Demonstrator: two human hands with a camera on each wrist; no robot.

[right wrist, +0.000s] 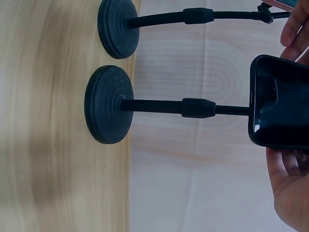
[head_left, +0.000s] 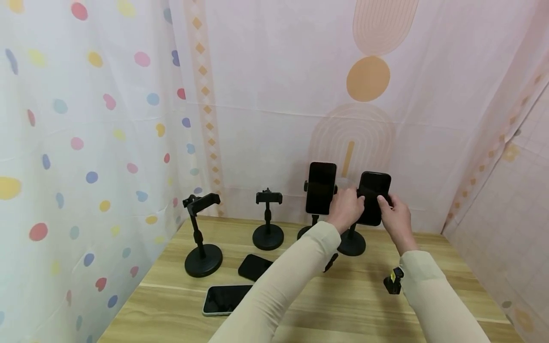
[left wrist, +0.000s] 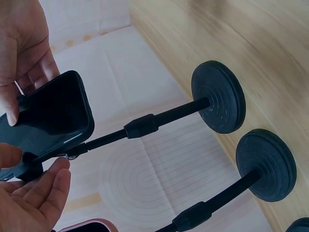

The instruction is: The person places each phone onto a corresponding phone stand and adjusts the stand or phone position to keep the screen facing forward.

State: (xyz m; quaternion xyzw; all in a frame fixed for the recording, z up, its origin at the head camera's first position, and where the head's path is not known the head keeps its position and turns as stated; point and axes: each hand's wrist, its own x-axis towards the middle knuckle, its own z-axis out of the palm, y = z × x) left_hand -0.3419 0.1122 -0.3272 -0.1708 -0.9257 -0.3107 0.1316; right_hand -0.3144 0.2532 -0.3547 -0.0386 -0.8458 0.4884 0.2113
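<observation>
A black smartphone (head_left: 375,183) stands upright in the clamp of the rightmost black phone stand (head_left: 352,244). My left hand (head_left: 346,209) grips that clamp at the phone's left edge, with thumb and fingers around its dark jaw in the left wrist view. On the opposite edge, my right hand (head_left: 398,219) holds the phone, its thumb over the front and its fingers behind. The stand's round base (right wrist: 110,104) rests on the table. Just left of my left hand, another phone (head_left: 320,188) sits upright in a second stand (left wrist: 266,164).
Two stands with bare clamps, one near the middle (head_left: 268,237) and one at the left (head_left: 203,260), stand on the wooden table (head_left: 171,295). Two phones lie flat, one black (head_left: 254,267), one pale-edged (head_left: 225,299). A small black object (head_left: 392,281) lies near my right sleeve. Curtains hang behind.
</observation>
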